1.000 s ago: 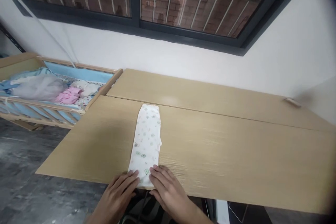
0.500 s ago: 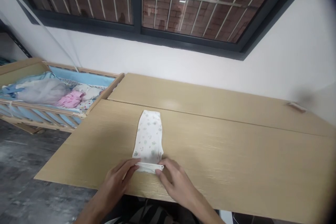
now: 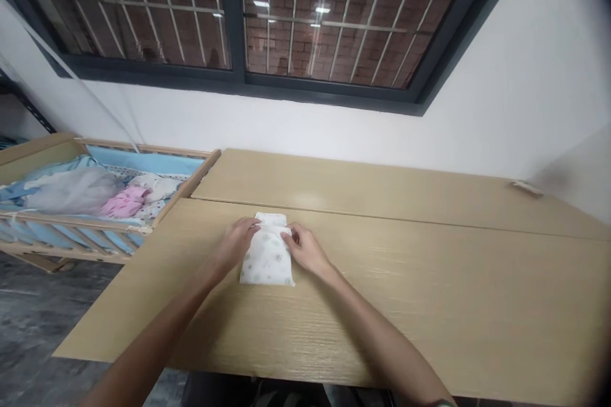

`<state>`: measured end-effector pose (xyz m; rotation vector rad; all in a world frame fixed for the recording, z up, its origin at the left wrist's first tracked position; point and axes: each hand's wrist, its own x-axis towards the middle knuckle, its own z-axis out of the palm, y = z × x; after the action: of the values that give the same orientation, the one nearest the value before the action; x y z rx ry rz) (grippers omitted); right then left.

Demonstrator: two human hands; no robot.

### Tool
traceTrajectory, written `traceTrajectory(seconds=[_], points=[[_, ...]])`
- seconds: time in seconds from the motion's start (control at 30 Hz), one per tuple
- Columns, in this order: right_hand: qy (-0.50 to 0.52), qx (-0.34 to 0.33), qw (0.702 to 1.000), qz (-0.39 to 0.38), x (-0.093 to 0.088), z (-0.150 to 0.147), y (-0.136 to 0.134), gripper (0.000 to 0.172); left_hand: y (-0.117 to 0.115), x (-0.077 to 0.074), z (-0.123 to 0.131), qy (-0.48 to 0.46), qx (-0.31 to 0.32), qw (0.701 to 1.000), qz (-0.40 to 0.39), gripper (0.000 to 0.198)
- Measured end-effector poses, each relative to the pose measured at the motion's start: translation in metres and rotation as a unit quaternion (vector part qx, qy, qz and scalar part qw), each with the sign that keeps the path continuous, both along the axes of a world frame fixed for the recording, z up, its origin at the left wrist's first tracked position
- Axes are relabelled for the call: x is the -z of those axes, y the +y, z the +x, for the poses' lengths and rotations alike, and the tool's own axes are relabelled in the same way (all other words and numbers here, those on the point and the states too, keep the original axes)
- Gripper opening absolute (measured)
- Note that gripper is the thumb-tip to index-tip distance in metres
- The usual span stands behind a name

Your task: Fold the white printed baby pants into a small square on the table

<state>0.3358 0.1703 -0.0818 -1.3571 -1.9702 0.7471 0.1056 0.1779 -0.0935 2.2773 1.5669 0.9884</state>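
Observation:
A white cloth with small printed figures [image 3: 268, 261] lies on the wooden table, its near part folded up over the far part. My left hand [image 3: 237, 241] pinches the folded edge at its left corner. At the right corner of that same edge, my right hand [image 3: 305, 248] holds the cloth between thumb and fingers. A short strip of the cloth shows beyond the folded edge, away from me. The garment's underside is hidden.
The wooden table [image 3: 405, 292] meets a second board [image 3: 363, 187] along a seam. To the left stands a wooden crib [image 3: 157, 219] with pink and white cloths inside. A small pale object [image 3: 526, 189] lies at the far right, below the barred window.
Both hands have moved away from me, carrying the cloth's near edge up over its far part. The cloth now looks shorter, and the camera view has shifted slightly.

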Motion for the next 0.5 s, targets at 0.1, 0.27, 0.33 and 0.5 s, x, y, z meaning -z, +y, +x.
traceTrajectory(seconds=[0.1, 0.27, 0.33, 0.5], points=[[-0.04, 0.044, 0.998, 0.003, 0.017, -0.01, 0.037, 0.02, 0.032, 0.011, 0.011, 0.03, -0.025, 0.999, -0.021, 0.023], [-0.088, 0.098, 0.991, 0.015, 0.029, -0.022, 0.072, 0.021, 0.06, 0.011, 0.029, 0.09, -0.071, 0.993, -0.033, 0.022], [-0.101, 0.101, 0.989, 0.031, 0.027, -0.021, 0.068, 0.029, 0.048, 0.007, 0.034, 0.116, -0.094, 0.989, -0.022, 0.025], [-0.122, -0.112, 0.981, 0.106, 0.012, -0.013, 0.023, 0.053, -0.044, 0.026, 0.046, 0.177, -0.103, 0.979, 0.003, 0.037]])
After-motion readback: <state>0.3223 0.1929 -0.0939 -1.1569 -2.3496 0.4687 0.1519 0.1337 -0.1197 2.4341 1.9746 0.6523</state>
